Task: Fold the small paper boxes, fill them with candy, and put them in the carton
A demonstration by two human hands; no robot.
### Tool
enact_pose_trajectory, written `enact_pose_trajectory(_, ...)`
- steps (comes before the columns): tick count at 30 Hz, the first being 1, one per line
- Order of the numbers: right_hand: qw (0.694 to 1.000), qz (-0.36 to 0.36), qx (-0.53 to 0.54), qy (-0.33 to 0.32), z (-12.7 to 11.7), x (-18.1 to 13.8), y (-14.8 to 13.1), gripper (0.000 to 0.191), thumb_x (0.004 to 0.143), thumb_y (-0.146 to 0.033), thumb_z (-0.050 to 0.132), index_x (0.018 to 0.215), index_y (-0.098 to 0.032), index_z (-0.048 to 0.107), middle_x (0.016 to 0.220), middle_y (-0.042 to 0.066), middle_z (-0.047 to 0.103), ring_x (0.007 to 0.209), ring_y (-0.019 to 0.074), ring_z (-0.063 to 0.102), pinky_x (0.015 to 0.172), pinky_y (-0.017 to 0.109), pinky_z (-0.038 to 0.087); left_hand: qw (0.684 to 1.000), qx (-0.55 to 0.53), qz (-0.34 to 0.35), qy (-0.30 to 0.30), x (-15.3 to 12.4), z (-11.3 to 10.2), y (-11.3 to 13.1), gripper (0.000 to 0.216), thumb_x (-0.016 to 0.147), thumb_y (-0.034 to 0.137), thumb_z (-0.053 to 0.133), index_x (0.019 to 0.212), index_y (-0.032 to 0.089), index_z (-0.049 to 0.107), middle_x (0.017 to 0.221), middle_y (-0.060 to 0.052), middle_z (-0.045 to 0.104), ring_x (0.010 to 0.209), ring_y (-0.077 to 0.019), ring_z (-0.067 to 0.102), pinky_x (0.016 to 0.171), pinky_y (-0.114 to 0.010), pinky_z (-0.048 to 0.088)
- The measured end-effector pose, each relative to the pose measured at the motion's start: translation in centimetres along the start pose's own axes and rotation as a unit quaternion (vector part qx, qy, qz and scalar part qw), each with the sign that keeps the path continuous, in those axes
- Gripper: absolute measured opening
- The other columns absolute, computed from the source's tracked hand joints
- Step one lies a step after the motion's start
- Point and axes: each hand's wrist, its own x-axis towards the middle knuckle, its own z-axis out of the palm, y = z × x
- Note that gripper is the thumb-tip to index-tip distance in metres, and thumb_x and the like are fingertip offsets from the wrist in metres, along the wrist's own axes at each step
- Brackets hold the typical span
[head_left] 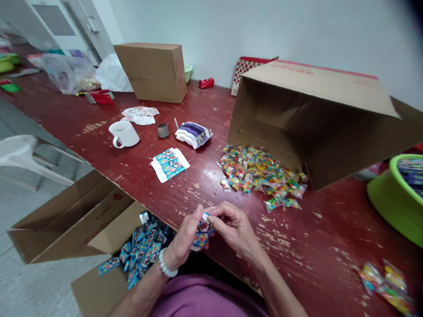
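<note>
Both of my hands are closed on a small blue printed candy box (201,235) at the table's front edge. My left hand (185,233), with a pale bead bracelet at its wrist, grips the box from the left. The fingers of my right hand (234,225) pinch its white upper end. Beyond my hands lies a flattened blue-and-white candy box (171,164). A heap of small clear packets of coloured candy (257,169) spreads at the mouth of a large tipped carton (271,114). Below my left hand, many similar blue boxes (145,246) fill an open carton (95,293).
A white mug (124,134), a dark small object (163,130) and a purple-white bundle (193,134) stand on the red table (211,176). A closed carton (155,72) is behind. At right are a green basin (393,198) and loose candy packets (386,284).
</note>
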Motion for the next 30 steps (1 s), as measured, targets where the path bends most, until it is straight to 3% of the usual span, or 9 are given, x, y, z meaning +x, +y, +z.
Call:
enact_pose_trajectory(5,0.990,-0.080,-0.108,0.034,0.4,-0.6,0.0,0.013,0.092,-0.026,0.059,0.086,-0.023,0.070,0.095,0.005,0.070,0.090,0.0206,0.063,0.081,0.034,0.051,0.999,-0.041,-0.017,0.014,0.2,0.4,-0.2,0.064,0.090,0.064,0.042,0.120,0.013,0.065,0.065,-0.004,0.064,0.052,-0.0134,0.056,0.045,-0.021,0.043)
enact_pose_trajectory(10,0.992,-0.026,-0.099,0.069,0.0,0.0,1.1,0.012,0.090,-0.030,0.061,0.087,-0.021,0.070,0.082,0.004,0.066,0.068,0.0165,0.060,0.056,0.025,0.050,0.999,-0.006,-0.039,0.001,0.7,0.7,-0.1,0.064,0.087,0.067,0.045,0.111,0.013,0.067,0.064,-0.003,0.062,0.048,-0.0124,0.056,0.043,-0.021,0.043)
enact_pose_trajectory(18,0.995,-0.003,-0.089,0.047,-0.7,0.4,0.9,0.013,0.086,-0.028,0.065,0.082,-0.018,0.073,0.075,0.003,0.064,0.054,0.0125,0.058,0.048,0.023,0.047,0.996,-0.006,-0.085,-0.008,0.7,0.4,-0.2,0.067,0.085,0.072,0.040,0.099,0.012,0.069,0.065,-0.002,0.062,0.047,-0.0113,0.056,0.044,-0.021,0.044)
enact_pose_trajectory(23,0.997,-0.043,-0.065,-0.006,-0.7,0.0,0.2,0.015,0.091,-0.027,0.061,0.089,-0.022,0.074,0.091,0.005,0.068,0.077,0.0163,0.064,0.068,0.026,0.053,0.997,-0.049,-0.065,-0.007,0.8,0.5,-0.3,0.064,0.086,0.069,0.045,0.110,0.013,0.066,0.064,-0.002,0.061,0.045,-0.0114,0.055,0.041,-0.021,0.043)
enact_pose_trajectory(26,0.997,-0.071,-0.040,0.003,-0.1,-0.5,0.7,0.013,0.093,-0.025,0.060,0.093,-0.023,0.073,0.104,0.005,0.068,0.094,0.0181,0.064,0.084,0.030,0.052,0.994,-0.078,-0.072,0.001,0.9,0.5,-0.5,0.068,0.085,0.070,0.044,0.118,0.014,0.063,0.060,0.000,0.059,0.045,-0.0123,0.054,0.040,-0.021,0.044)
enact_pose_trajectory(30,0.994,-0.083,-0.061,0.027,0.2,-0.3,2.4,0.014,0.093,-0.025,0.058,0.099,-0.024,0.071,0.103,0.005,0.067,0.095,0.0178,0.064,0.084,0.030,0.051,0.991,-0.119,-0.060,0.013,1.0,0.4,-0.5,0.054,0.085,0.054,0.059,0.128,0.021,0.055,0.077,-0.002,0.065,0.055,-0.0135,0.060,0.048,-0.023,0.049)
